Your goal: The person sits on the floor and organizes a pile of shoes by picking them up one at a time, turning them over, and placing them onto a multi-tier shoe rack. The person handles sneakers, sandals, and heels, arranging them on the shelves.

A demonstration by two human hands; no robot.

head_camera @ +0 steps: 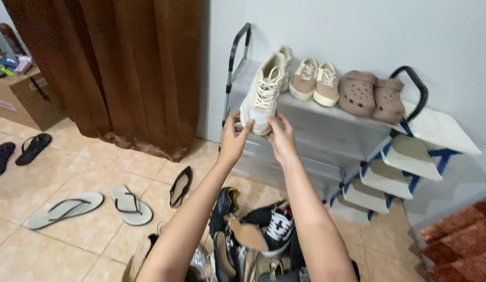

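While both hands (pixel 258 137) grip 1 cream sneaker (pixel 265 91): top shelf (pixel 326 117) w/ 2 beige sneakers (pixel 314 79); 2 clogs (pixel 371 95)

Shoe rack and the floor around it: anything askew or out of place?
Yes. The shoe rack leans, its lower shelves fanning out at the right end. Both hands hold a cream sneaker at its top edge. Flip-flops and a shoe pile litter the floor.

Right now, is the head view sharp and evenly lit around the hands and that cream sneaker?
Head view: cream sneaker and both hands, left hand and right hand, fairly sharp under soft, even light; no glare; shoe rack bowed by wide-angle distortion.
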